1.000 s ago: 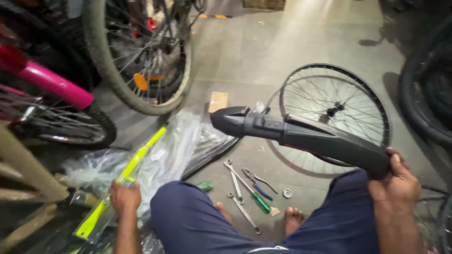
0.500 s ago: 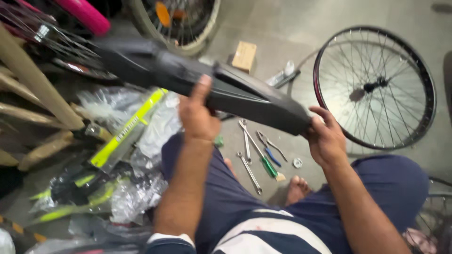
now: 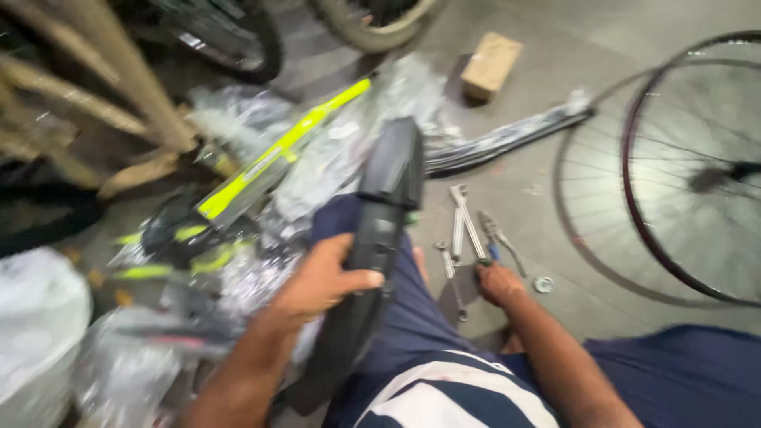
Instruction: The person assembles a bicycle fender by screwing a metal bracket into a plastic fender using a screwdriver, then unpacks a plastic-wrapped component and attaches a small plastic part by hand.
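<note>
Down in the middle of the frame, the left hand [image 3: 321, 277] is clenched around a black mudguard [image 3: 380, 230], which stands tilted over the lap toward the plastic wrapping [image 3: 333, 166]. Lower right of centre, the right hand [image 3: 498, 283] rests on the floor by the spanners [image 3: 464, 226]; whether its fingers grip anything I cannot tell

The black mudguard [image 3: 372, 246], held crosswise by both hands half a second ago, now lies lengthwise along the person's left thigh, gripped by the left hand [image 3: 321, 277] alone. The right hand [image 3: 498, 283] is off it and down on the floor among the spanners [image 3: 464, 226]. The view now swings left, towards the plastic wrapping [image 3: 238, 277].
</note>
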